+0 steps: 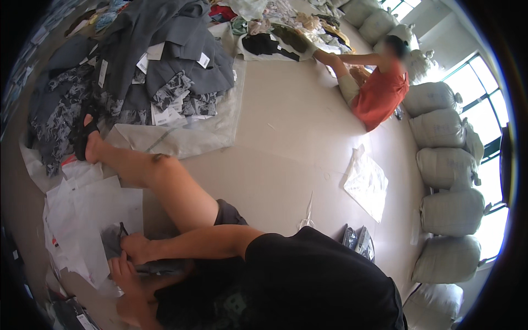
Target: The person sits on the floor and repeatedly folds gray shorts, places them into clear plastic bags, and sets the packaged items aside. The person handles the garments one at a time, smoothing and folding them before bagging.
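My right hand (138, 247) is closed on a grey garment (111, 240), with a narrow dark strip of it sticking up past the fingers. Just below, my left hand (124, 273) has its fingers bent and pressed to the same garment, close to the right fingertips. More of the dark grey cloth lies under my right wrist, partly hidden by my arms. Thin white sheets (77, 220), which look like plastic bags, are spread beside and under the garment. My bare leg (176, 184) stretches out past them, a dark sandal (86, 137) on the foot.
A big heap of grey and patterned garments (165, 60) with white tags lies on a pale sheet (181, 136). Scissors (307, 221), bagged dark clothes (358, 242) and a clear bag (367, 181) are on the floor. Another person (379, 93) sits farther off. Stuffed white sacks (448, 168) line the windows.
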`<state>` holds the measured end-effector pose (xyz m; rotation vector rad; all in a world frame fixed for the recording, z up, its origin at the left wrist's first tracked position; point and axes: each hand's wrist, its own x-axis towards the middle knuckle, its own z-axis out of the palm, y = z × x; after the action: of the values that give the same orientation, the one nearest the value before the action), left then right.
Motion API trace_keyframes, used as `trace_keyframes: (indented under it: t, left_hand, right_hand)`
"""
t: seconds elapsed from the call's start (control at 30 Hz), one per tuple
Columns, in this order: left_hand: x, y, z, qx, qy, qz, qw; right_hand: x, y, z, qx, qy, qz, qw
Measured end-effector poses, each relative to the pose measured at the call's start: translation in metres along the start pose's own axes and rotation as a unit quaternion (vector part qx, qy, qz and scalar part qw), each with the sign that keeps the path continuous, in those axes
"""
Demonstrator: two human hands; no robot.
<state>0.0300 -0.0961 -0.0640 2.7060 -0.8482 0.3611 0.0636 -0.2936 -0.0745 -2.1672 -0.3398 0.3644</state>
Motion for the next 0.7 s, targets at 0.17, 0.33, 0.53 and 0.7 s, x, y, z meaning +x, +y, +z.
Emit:
trace_keyframes:
  t: [0.17,0.33,0.53,0.7]
  left_hand:
    - [0.023,0.000,-0.036,0.010,0.137,-0.053,0.989]
    - [0.010,-0.040,-0.066,0.094,0.063,-0.201,0.973]
    - [0.009,0.010,-0.062,0.020,0.000,0.001,1.000]
    - [0.004,0.006,-0.044,0.108,0.062,0.016,0.992]
  right_hand:
    - [0.017,0.036,0.024,0.254,0.025,0.038,0.966]
    - [-0.006,0.000,-0.009,0.514,-0.046,0.157,0.842]
    - [0.001,0.015,0.028,0.277,0.045,0.115,0.953]
    - [0.012,0.030,0.054,0.332,0.137,-0.083,0.929]
